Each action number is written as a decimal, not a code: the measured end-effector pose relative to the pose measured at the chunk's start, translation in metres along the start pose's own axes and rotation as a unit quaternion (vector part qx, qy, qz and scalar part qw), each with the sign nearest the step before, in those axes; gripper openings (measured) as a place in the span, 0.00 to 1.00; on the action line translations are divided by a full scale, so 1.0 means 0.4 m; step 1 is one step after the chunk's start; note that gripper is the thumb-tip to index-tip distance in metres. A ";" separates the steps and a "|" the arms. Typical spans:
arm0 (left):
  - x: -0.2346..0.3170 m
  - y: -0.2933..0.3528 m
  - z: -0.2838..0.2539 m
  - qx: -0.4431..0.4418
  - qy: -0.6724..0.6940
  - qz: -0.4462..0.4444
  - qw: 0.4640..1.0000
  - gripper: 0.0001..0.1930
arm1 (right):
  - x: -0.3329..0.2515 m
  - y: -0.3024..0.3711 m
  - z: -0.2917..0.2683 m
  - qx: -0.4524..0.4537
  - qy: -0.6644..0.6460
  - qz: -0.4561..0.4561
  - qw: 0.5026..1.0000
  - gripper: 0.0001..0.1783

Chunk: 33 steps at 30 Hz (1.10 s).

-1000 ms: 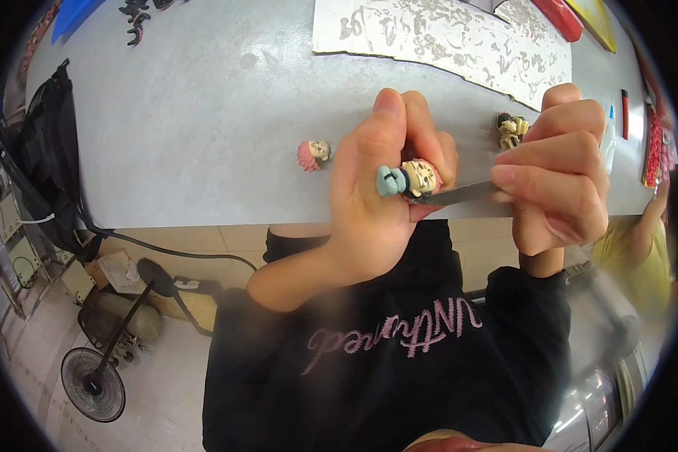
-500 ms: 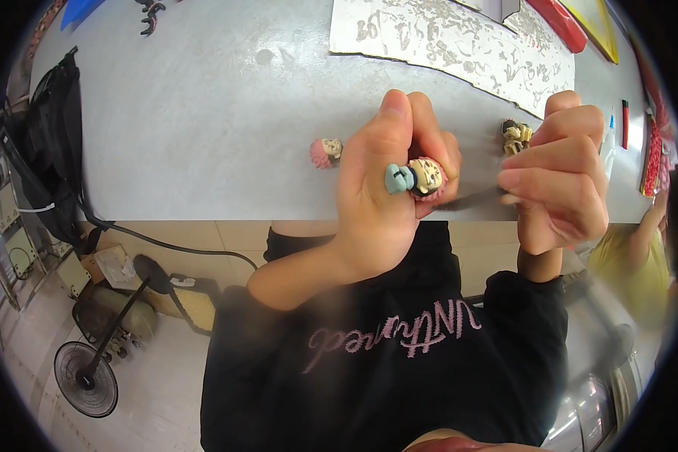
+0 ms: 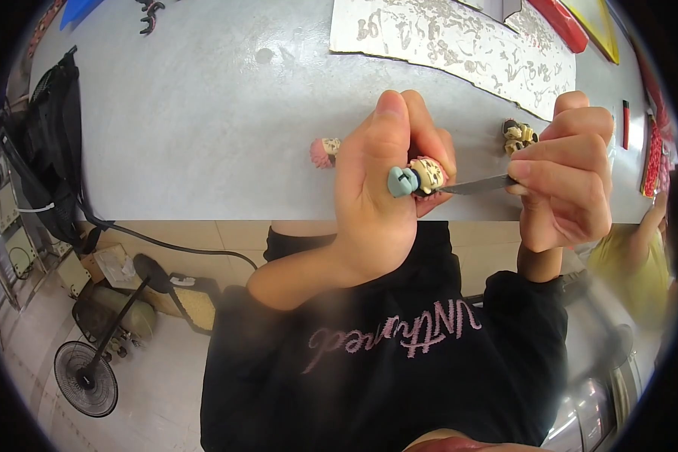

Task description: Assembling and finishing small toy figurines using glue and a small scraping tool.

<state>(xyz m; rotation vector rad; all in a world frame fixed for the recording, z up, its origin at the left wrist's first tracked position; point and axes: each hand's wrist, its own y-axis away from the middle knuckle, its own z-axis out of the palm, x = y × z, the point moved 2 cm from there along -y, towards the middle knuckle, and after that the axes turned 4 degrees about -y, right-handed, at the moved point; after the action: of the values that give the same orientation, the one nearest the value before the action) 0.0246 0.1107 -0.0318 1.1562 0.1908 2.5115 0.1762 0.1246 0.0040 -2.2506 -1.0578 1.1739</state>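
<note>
My left hand (image 3: 384, 181) is closed around a small figurine (image 3: 429, 175) with pink hair, a pale face and light teal legs. The figurine lies sideways, its legs pointing left. Between the fingertips of my right hand (image 3: 569, 177) is a thin dark blade (image 3: 478, 184), whose pointed tip reaches the figurine's head by the face. Whether the tip touches the surface is hard to tell. Partly behind my left hand, a second pink-haired figurine (image 3: 325, 153) lies on the grey table. Beside my right fingers are small cream-and-black figurines (image 3: 518, 135).
A white sheet with grey marks (image 3: 444, 53) lies on the grey table (image 3: 203, 113) at the back. Red and yellow trays (image 3: 557, 22) stand beyond it. A black mesh bag (image 3: 53, 143) hangs at the left edge. Another person in yellow (image 3: 633, 264) is at the right.
The blade, blurred before, now shows sharply with its tip at the figurine's head. My right hand has shifted slightly to the right. The left hand's grip is much the same.
</note>
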 end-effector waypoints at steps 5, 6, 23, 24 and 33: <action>-0.007 0.003 -0.032 -0.063 -0.010 0.059 0.996 0.22 | 0.003 0.000 0.007 -0.001 -0.005 -0.003 1.000 0.07; -0.009 0.002 -0.032 -0.063 -0.010 0.058 0.996 0.22 | 0.003 0.001 0.008 0.001 -0.007 -0.003 1.000 0.06; -0.005 0.000 -0.034 -0.065 0.000 0.048 0.997 0.22 | 0.005 0.001 0.005 -0.003 -0.009 0.008 1.000 0.06; -0.006 0.001 -0.034 -0.065 0.000 0.048 0.997 0.22 | 0.004 0.001 0.006 -0.002 -0.009 0.010 1.000 0.06; -0.003 0.000 -0.033 -0.067 -0.008 0.045 0.997 0.22 | 0.005 0.000 0.006 0.001 -0.009 0.012 1.000 0.05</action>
<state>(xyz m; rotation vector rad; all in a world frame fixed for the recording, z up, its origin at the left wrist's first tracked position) 0.0153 0.1105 -0.0412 1.1537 -0.0331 2.5478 0.1750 0.1262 0.0014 -2.2609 -1.0380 1.2071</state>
